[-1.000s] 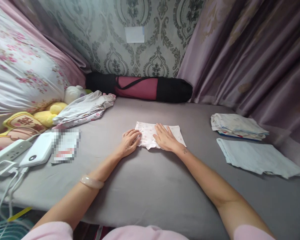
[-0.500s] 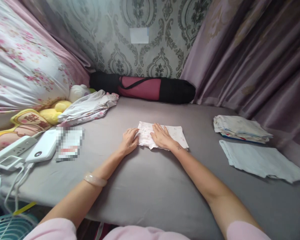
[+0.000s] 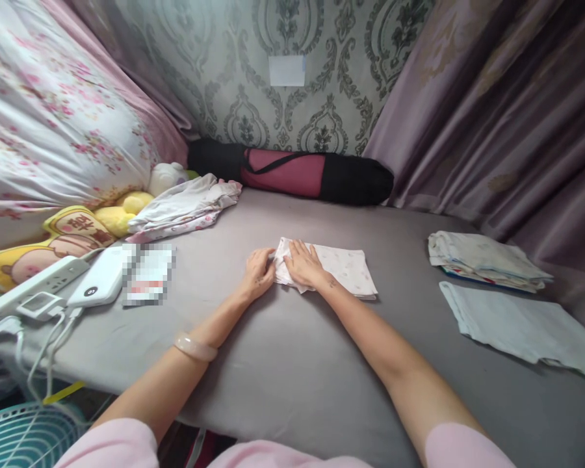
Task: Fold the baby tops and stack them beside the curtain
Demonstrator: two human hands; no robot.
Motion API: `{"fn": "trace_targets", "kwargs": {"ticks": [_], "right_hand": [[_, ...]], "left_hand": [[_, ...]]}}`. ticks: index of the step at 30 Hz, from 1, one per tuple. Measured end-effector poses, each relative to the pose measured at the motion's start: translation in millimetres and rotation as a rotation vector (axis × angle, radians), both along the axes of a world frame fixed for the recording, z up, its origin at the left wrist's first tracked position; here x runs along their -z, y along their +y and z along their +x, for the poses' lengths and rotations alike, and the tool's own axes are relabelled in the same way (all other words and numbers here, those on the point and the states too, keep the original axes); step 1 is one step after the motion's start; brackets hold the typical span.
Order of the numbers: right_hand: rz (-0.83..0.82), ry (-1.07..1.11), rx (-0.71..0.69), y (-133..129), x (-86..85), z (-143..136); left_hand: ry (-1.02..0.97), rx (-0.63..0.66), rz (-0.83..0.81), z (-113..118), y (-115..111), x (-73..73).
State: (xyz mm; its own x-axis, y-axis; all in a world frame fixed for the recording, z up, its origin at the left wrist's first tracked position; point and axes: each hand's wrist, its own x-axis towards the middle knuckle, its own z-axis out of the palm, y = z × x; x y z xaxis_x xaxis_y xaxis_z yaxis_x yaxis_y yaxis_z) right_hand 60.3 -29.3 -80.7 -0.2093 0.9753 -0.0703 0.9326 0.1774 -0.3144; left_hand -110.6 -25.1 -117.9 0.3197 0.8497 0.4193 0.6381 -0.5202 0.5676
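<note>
A folded pale pink garment (image 3: 348,266) with a small print lies flat on the grey bed sheet (image 3: 292,351). My right hand (image 3: 303,263) rests palm down on its left part, fingers stretched out. At the garment's left edge, my left hand (image 3: 259,272) is closed with its fingers curled against the cloth, seemingly pinching that edge; the fingertips are partly hidden. A pale bangle (image 3: 195,346) circles my left forearm.
On the right are a stack of folded clothes (image 3: 487,260) and a light blue folded garment (image 3: 521,325). Rumpled clothes (image 3: 185,208), a power strip (image 3: 53,279) and a white power bank (image 3: 102,276) lie left. A long black-and-red bag (image 3: 287,172) lies along the wall.
My right hand has slid left across the garment, closer to my left hand, uncovering more of its right part. The whole view has shifted slightly.
</note>
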Motion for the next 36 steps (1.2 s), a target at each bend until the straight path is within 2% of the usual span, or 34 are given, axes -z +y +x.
{"fn": "trace_targets", "kwargs": {"ticks": [6,10,21,24,27,31,36], "right_hand": [[0.075,0.000,0.048,9,7.7,-34],[0.098,-0.006,0.062,11,11.8,-41],[0.107,0.044,0.082,-16,9.7,-56],[0.044,0.112,0.022,-16,4.6,-47],[0.010,0.179,-0.024,-22,-5.4,-26],[0.089,0.092,0.055,-35,-13.6,15],[0.049,-0.023,0.157,-45,-3.3,41]], "left_hand": [[-0.057,-0.033,-0.005,-3,6,5.3],[-0.085,-0.034,-0.025,-4,8,7.2],[-0.194,-0.088,-0.129,-15,14,12.3],[-0.147,-0.084,-0.106,-15,13,13.2],[-0.095,-0.073,-0.075,-14,11,10.6],[-0.013,0.003,-0.007,-8,5,3.0],[0.148,0.156,0.070,1,-3,-1.1]]}}
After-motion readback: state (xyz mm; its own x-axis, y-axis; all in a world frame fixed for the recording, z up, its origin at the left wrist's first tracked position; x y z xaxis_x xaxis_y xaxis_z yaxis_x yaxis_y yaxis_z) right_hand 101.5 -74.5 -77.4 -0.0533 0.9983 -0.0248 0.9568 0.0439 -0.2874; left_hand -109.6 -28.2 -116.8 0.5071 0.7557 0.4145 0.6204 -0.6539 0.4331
